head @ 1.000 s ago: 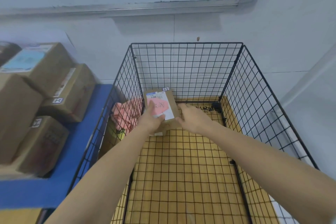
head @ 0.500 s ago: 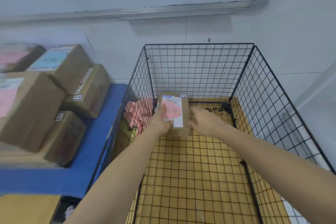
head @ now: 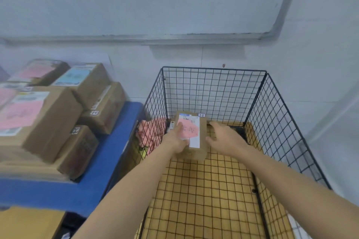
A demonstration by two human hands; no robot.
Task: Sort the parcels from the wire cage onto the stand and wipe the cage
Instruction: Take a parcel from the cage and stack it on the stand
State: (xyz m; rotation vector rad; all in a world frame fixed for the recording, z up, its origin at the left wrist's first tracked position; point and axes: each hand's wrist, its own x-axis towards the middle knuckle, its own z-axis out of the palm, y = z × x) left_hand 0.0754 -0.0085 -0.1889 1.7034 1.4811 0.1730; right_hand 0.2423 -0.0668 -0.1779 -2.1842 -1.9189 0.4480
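The right grip has come off, spread, while the left grip clasps the only box visible in the cage, mid-frame; wiping remains.

Standing at left: blue stand, carrying brown boxes piled in layers, touching one another, pink and blue labels facing up. Sitting just right of it: wire cage, showing a yellow floor under black mesh. Sitting at the far end of that floor: parcel, resting or lifted, impossible to tell. Bunching up at the far left corner, behind mesh: pink cloth.
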